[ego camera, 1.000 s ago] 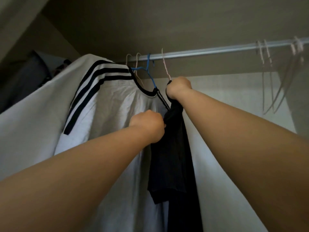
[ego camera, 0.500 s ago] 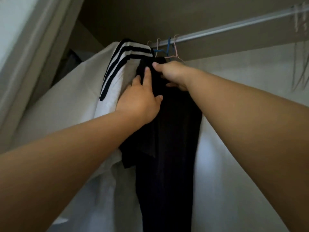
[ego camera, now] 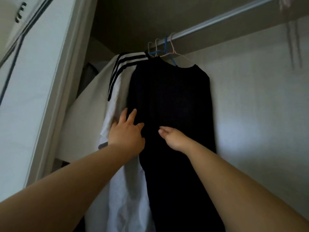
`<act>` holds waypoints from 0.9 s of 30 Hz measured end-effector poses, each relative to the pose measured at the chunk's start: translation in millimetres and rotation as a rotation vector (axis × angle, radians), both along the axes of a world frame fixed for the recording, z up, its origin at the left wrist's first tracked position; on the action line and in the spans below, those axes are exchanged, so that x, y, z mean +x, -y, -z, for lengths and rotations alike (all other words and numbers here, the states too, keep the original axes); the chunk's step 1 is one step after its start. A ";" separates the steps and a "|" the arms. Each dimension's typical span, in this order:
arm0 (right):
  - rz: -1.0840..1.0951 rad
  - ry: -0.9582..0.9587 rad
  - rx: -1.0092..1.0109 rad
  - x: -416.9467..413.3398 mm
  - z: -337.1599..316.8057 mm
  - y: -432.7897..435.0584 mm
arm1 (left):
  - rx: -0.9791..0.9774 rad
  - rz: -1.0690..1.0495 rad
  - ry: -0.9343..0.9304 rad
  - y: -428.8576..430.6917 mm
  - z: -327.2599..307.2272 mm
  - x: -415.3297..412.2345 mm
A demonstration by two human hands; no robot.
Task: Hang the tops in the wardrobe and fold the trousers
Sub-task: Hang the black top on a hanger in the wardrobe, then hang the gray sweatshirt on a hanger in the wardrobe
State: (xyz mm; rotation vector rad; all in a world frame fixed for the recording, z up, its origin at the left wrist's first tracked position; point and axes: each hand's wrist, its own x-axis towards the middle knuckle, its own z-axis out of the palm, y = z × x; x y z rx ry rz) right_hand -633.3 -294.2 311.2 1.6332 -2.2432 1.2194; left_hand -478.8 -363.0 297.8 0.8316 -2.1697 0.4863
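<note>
A black top [ego camera: 170, 101] hangs from a pale wire hanger [ego camera: 173, 51] on the wardrobe rail [ego camera: 217, 19]. To its left hangs a white top [ego camera: 117, 91] with black shoulder stripes, on its own hanger. My left hand [ego camera: 127, 131] lies flat with spread fingers across the seam where the white top meets the black one. My right hand [ego camera: 172, 138] touches the front of the black top with loosely bent fingers and holds nothing.
A blue hanger [ego camera: 165, 47] sits between the two tops on the rail. Several bare hangers [ego camera: 292, 30] hang at the far right of the rail. The white wardrobe frame [ego camera: 55, 81] stands at the left, the pale back wall [ego camera: 259, 106] at the right.
Both hands have let go of the collar and hanger and slid down the front of the black top. The black top now hangs spread out on the rail.
</note>
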 end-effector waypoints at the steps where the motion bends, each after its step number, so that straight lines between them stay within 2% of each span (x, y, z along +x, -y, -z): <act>1: 0.002 -0.020 0.010 1.1 15.3 -3.7 | -0.016 -0.024 0.017 -3.4 9.0 1.7; 6: 0.029 -0.171 0.145 10.3 101.8 -21.5 | -0.060 -0.103 0.086 -16.4 66.5 11.2; 11: 0.001 -0.110 0.207 29.9 180.1 -35.8 | 0.004 -0.150 0.205 -32.5 144.5 37.6; 16: -0.009 -0.119 0.110 79.0 266.0 -50.8 | 0.049 -0.171 0.179 -58.2 228.1 89.9; 24: -0.101 -0.214 0.027 178.3 391.7 -65.1 | 0.379 -0.278 0.230 -96.7 362.2 214.1; 27: -0.163 -0.239 0.063 226.1 422.0 -71.6 | 0.535 -0.368 0.217 -112.6 412.0 267.1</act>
